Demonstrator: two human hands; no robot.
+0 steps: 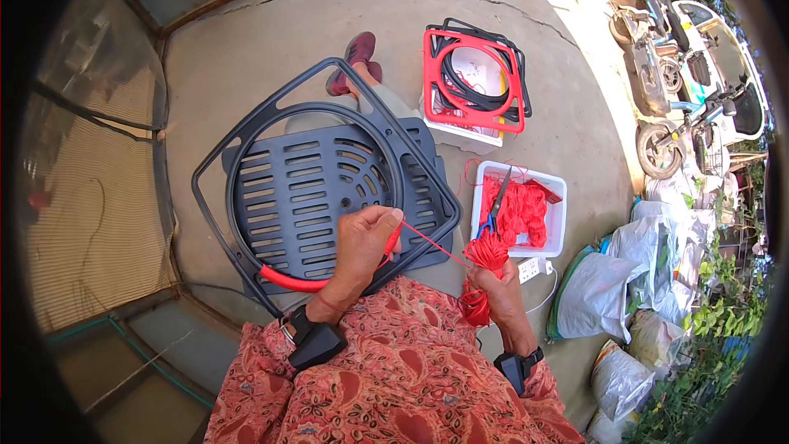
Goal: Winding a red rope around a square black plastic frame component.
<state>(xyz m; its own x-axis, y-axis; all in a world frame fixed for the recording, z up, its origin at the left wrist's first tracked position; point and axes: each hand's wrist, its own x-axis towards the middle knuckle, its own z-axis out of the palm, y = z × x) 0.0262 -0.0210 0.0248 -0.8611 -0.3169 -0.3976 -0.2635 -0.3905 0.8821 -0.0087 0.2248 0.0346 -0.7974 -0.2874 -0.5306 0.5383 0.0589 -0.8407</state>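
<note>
A dark plastic frame point(209, 146) with a round ring in it lies tilted across my lap. Red cord is wound closely round the near part of the ring, making a red band point(288, 281). My left hand point(359, 242) is closed at the ring's near right, thumb and finger pinching a red strand point(434, 244) against it. The strand runs taut to a thick red cord bundle point(488, 252), which my right hand point(501, 294) grips. Beneath the frame sits a dark slatted plastic panel point(345, 202).
At right, a white tub point(560, 222) holds red cord skeins point(528, 212) and scissors point(500, 197). Beyond it, a red frame point(433, 74) and black ones lie over another white tub point(464, 138). A power strip point(532, 268), sacks point(593, 289) and motorbikes point(662, 148) stand farther right.
</note>
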